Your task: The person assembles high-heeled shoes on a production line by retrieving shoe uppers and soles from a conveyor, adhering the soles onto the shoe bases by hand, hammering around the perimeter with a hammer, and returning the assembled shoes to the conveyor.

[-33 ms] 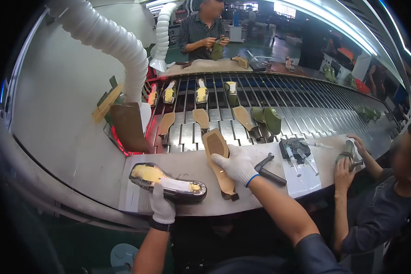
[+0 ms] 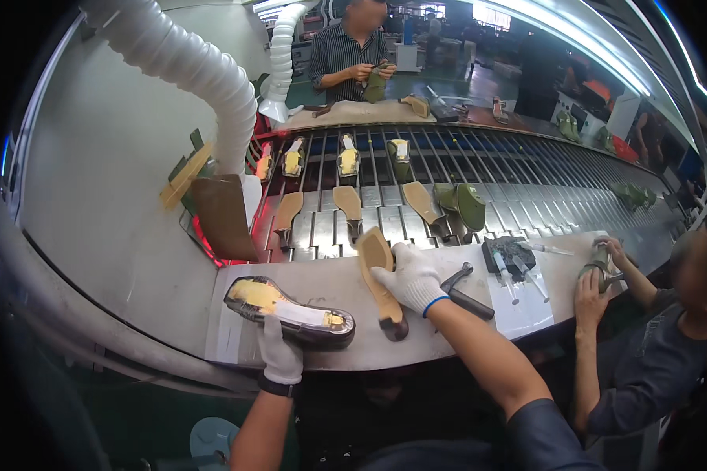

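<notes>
My left hand [image 2: 281,353], in a white glove, is closed on the near side of a dark shoe upper [image 2: 255,295]. That upper lies bottom up on the pale worktop, its underside yellow at the toe and white along the shank. To its right my right hand [image 2: 410,281], also gloved, grips a tan shoe sole [image 2: 382,292] by its edge, thumb across its face. The sole stands tilted, wide end away from me, its dark heel low near the worktop. Just right of that hand lies a hammer [image 2: 470,301] with a dark handle.
Beyond the worktop [image 2: 338,359] runs a slatted metal conveyor [image 2: 314,250] carrying several soles, upturned uppers and green shoes. Syringes [image 2: 504,267] rest by a dark block at right. A co-worker's hands [image 2: 593,286] hold a green shoe there. A white hose [image 2: 188,71] hangs at left.
My right hand has turned and shifted the sole slightly to the right, so more of its dark heel shows. My left hand and the upper have hardly moved.
</notes>
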The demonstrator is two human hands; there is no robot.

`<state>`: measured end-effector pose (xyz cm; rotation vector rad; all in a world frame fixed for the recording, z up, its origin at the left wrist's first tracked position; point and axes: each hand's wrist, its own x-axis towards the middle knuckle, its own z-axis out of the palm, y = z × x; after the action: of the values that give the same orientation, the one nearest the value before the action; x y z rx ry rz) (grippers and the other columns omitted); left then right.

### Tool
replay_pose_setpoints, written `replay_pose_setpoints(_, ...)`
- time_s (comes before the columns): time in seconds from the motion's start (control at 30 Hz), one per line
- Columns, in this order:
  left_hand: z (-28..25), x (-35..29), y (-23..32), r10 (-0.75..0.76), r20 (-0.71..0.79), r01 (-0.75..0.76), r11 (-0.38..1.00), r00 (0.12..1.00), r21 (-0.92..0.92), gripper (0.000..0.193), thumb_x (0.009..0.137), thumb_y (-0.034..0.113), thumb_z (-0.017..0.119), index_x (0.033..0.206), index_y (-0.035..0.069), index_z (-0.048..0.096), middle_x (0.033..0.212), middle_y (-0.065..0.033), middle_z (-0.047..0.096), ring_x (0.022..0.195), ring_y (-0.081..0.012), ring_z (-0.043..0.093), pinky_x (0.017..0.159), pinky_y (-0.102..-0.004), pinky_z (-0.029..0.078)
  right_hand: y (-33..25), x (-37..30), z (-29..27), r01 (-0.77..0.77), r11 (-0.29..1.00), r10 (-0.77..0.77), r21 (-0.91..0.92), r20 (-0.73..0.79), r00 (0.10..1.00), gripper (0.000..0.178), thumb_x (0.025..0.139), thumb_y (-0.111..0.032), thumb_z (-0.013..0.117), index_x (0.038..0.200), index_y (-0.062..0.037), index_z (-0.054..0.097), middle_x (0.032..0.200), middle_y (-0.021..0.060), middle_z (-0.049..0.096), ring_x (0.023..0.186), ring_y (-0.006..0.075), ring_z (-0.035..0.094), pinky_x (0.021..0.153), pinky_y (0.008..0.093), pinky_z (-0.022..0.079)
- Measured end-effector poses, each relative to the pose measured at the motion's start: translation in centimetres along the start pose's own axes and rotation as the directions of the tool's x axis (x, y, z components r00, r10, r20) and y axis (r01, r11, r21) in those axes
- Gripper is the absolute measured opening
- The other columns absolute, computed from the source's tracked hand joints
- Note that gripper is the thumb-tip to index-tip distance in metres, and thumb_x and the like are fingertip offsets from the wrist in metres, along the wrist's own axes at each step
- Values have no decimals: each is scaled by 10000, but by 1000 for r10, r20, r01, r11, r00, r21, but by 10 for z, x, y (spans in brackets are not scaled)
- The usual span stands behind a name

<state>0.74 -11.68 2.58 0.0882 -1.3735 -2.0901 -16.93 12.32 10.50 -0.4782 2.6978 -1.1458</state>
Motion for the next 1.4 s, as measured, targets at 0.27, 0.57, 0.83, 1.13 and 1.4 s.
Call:
replay_pose_setpoints(0.27, -11, -2, -8, -58, -26, 56, 995, 998, -79, 873, 1105, 606, 570, 1705, 15, 338, 1643, -129, 501, 1479, -307, 529, 1248, -484, 426, -1, -33, 6, 60, 628, 7, 776, -82, 997, 459, 1119, -378, 665, 1267, 51, 735, 1128, 160, 794, 1048, 244, 774, 970, 364, 607)
replay_pose_setpoints(0.57, -7, 4, 5, -119, 20, 121, 984, 993, -131, 836, 1121, 590, 551, 1642, -39, 375, 1543, -194, 573, 1401, -335, 611, 1209, -499, 486, -18, -59, 36, -89, 746, 146, 660, -32, 989, 630, 1188, -436, 491, 827, 34, 705, 514, 23, 473, 418, 108, 397, 434, 302, 297)
replay_pose_setpoints(0.83, -3, -4, 16, -176, 48, 180, 977, 983, -116, 904, 1068, 644, 615, 1634, -26, 395, 1506, -196, 607, 1351, -333, 648, 1173, -499, 518, -29, -61, 40, -163, 755, 224, 635, -17, 974, 451, 1123, -337, 626, 860, 24, 695, 528, -20, 449, 421, 75, 361, 432, 288, 253)
replay_pose_setpoints(1.13, 3, 2, 15, -197, 78, 211, 947, 977, -243, 935, 1030, 664, 655, 1622, -22, 424, 1430, -193, 652, 1256, -295, 692, 1093, -455, 566, 29, -111, 22, 285, 958, -283, -18, -186, 941, 267, 977, -114, 771, 1171, 53, 695, 1484, 388, 615, 1479, 472, 580, 1169, 452, 487)
replay_pose_setpoints(1.4, 6, 2, 21, -184, 6, 182, 963, 983, -200, 650, 1030, 401, 662, 1499, -35, 549, 1238, -158, 723, 1074, -245, 747, 937, -389, 629, 46, -246, -11, -180, 407, 96, 896, 154, 983, 360, 1101, -210, 590, 1386, 10, 572, 1383, 311, 696, 966, 304, 767, 752, 383, 628)
